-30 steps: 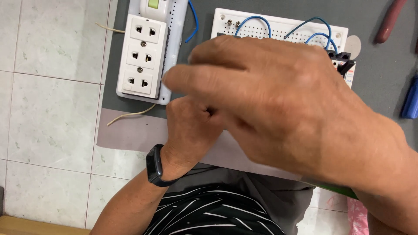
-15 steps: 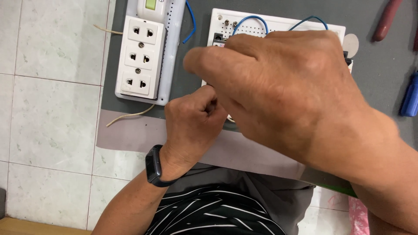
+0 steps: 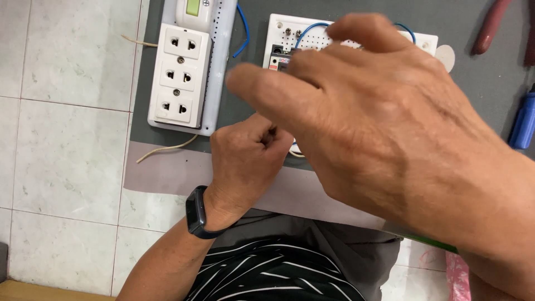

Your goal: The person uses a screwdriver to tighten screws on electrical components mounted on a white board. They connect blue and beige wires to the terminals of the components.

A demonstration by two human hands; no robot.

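My left hand point(image 3: 245, 156), with a black band point(image 3: 196, 213) on the wrist, is curled into a fist at the near edge of a white perforated board point(image 3: 278, 28). Whatever lies inside the fist is hidden. My right hand point(image 3: 379, 128) hovers close to the camera over the board with its fingers stretched out to the left and nothing visible in it. It hides most of the board. A blue wire point(image 3: 312, 27) loops over the board's top, and a small black breaker point(image 3: 277, 58) sits at its left edge.
A white socket strip point(image 3: 181, 72) with three outlets lies to the left on a dark grey mat point(image 3: 468, 78). A beige wire point(image 3: 167, 149) trails below it. A blue tool handle point(image 3: 524, 122), red handles point(image 3: 493, 25) and a white disc point(image 3: 444, 56) lie at the right. Tiled floor is beneath.
My right hand has slid to the left and spread its fingers, now reaching past the board's left edge. My left fist has stayed in place.
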